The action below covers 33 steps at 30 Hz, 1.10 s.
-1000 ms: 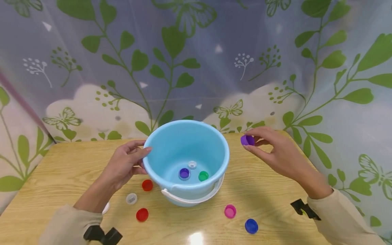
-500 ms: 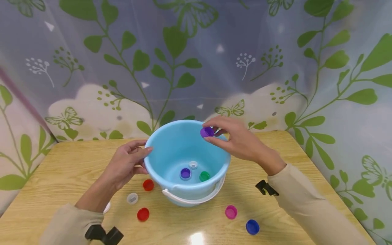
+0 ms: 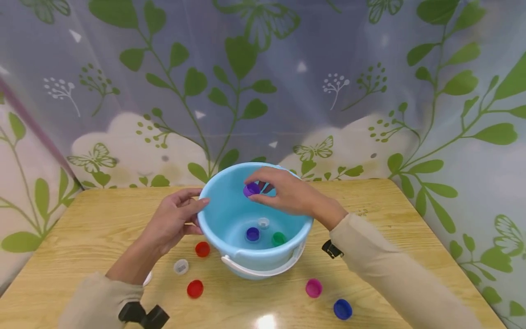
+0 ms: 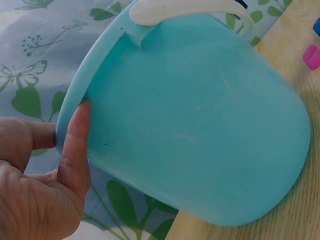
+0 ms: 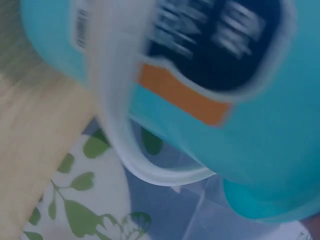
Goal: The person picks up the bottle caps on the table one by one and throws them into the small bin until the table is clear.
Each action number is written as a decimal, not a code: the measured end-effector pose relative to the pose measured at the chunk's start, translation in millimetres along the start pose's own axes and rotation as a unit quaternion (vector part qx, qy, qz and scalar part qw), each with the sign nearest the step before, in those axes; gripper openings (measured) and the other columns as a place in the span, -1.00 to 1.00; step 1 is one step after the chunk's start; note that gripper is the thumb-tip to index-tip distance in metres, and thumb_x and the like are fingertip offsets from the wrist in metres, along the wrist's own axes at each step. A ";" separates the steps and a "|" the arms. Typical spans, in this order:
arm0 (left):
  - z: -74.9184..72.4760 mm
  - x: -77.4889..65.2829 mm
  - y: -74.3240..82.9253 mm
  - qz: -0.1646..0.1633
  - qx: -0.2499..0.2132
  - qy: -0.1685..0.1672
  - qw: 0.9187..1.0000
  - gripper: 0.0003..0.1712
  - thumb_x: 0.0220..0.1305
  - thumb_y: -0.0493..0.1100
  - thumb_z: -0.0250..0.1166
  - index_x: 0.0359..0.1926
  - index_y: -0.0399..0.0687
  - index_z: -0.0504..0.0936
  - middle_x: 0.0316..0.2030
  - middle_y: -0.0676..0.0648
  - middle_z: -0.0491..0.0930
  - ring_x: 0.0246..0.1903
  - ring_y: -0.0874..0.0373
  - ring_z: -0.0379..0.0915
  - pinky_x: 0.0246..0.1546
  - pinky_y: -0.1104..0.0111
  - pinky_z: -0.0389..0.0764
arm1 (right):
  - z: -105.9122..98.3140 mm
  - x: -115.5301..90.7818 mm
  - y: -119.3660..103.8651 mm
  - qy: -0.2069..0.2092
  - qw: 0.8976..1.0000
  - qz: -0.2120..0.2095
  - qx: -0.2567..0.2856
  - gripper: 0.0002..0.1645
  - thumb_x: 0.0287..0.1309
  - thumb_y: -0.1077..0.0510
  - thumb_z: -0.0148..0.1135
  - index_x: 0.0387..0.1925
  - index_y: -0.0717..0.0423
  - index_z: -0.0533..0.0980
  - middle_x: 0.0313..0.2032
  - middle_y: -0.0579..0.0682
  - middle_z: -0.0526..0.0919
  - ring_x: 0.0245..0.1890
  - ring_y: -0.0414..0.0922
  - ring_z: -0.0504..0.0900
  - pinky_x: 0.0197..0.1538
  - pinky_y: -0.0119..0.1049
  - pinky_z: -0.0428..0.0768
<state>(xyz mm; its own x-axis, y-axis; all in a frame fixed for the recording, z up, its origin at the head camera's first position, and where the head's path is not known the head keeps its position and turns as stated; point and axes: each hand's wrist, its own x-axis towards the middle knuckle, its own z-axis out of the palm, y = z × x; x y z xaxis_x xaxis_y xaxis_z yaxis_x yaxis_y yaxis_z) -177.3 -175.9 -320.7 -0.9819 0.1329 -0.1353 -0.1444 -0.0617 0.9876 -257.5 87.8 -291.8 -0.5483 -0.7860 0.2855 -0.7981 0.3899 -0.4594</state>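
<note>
A light blue bucket (image 3: 230, 192) stands on the table, its white handle (image 3: 267, 273) hanging at the front. My left hand (image 3: 174, 217) grips the rim on the left side; in the left wrist view a finger (image 4: 76, 145) lies along the wall under the rim. Over the bucket's mouth, my right hand (image 3: 283, 189) pinches a purple bottle cap (image 3: 251, 189) between thumb and fingers. On the bucket's floor lie a dark purple cap (image 3: 252, 234), a white cap (image 3: 263, 223) and a green cap (image 3: 279, 238). The right wrist view shows the bucket's labelled side (image 5: 215, 50), blurred, with the right hand mostly hidden.
Left of the bucket on the wooden table (image 3: 102, 219) are two red caps (image 3: 195, 289), a white cap (image 3: 181, 266) and another white piece (image 3: 148, 278) partly behind the left forearm. A pink cap (image 3: 314, 288) and a blue cap (image 3: 343, 309) lie front right. A leaf-print cloth (image 3: 287, 91) hangs behind.
My right hand has carried the purple cap leftward from beyond the bucket's right side to over its mouth. The left hand keeps its grip on the rim.
</note>
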 end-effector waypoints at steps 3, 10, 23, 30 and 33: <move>-1.5 0.9 -0.5 0.001 0.001 -0.003 1.000 -0.43 0.32 -0.19 0.25 0.25 -0.35 0.29 -0.47 -0.11 0.52 -0.61 0.18 0.51 -0.48 0.32 0.68 | 4.2 -0.2 1.1 -0.013 1.000 0.012 -0.016 -0.63 0.21 0.08 0.29 0.04 0.07 0.54 -0.05 -0.15 0.57 -0.09 -0.28 0.53 -0.03 -0.41 0.55; -2.1 1.4 -0.8 0.004 -0.009 -0.005 1.000 -0.43 0.32 -0.19 0.24 0.25 -0.34 0.30 -0.47 -0.09 0.52 -0.62 0.19 0.50 -0.49 0.32 0.68 | 5.4 -2.5 2.2 -0.037 0.999 0.015 -0.020 -0.62 0.23 0.05 0.27 0.05 0.10 0.54 -0.04 -0.11 0.57 -0.08 -0.27 0.54 -0.02 -0.41 0.56; -1.0 0.6 -3.3 0.000 -0.012 -0.006 1.000 -0.39 0.31 -0.15 0.26 0.26 -0.33 0.29 -0.38 -0.14 0.56 -0.59 0.18 0.52 -0.45 0.31 0.69 | 8.3 -3.7 1.8 -0.076 0.995 0.063 -0.036 -0.53 0.25 0.10 0.25 0.16 0.11 0.47 0.04 -0.03 0.54 -0.11 -0.16 0.56 -0.02 -0.37 0.55; -0.7 0.0 -2.6 -0.001 -0.014 -0.003 1.000 -0.41 0.31 -0.15 0.26 0.24 -0.34 0.30 -0.37 -0.15 0.55 -0.60 0.18 0.52 -0.47 0.34 0.68 | 7.0 -5.3 1.2 -0.058 0.995 0.068 -0.041 -0.61 0.28 0.09 0.21 0.11 0.08 0.50 -0.02 -0.07 0.56 -0.13 -0.21 0.56 -0.04 -0.34 0.57; -0.1 0.2 -2.7 -0.003 -0.010 0.000 1.000 -0.41 0.31 -0.15 0.26 0.25 -0.33 0.29 -0.36 -0.15 0.54 -0.59 0.18 0.52 -0.46 0.34 0.68 | 6.0 -6.4 2.5 -0.013 0.998 0.058 -0.025 -0.67 0.29 0.11 0.20 0.06 0.08 0.53 -0.08 -0.08 0.59 -0.16 -0.24 0.56 -0.07 -0.31 0.59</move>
<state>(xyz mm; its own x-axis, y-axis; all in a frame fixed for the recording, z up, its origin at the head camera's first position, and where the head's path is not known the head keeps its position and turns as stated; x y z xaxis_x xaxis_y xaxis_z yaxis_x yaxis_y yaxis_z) -177.2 -175.7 -323.5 -0.9807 0.1341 -0.1420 -0.1535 -0.0799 0.9849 -254.5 90.9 -299.8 -0.6313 -0.7462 0.2112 -0.7417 0.5014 -0.4455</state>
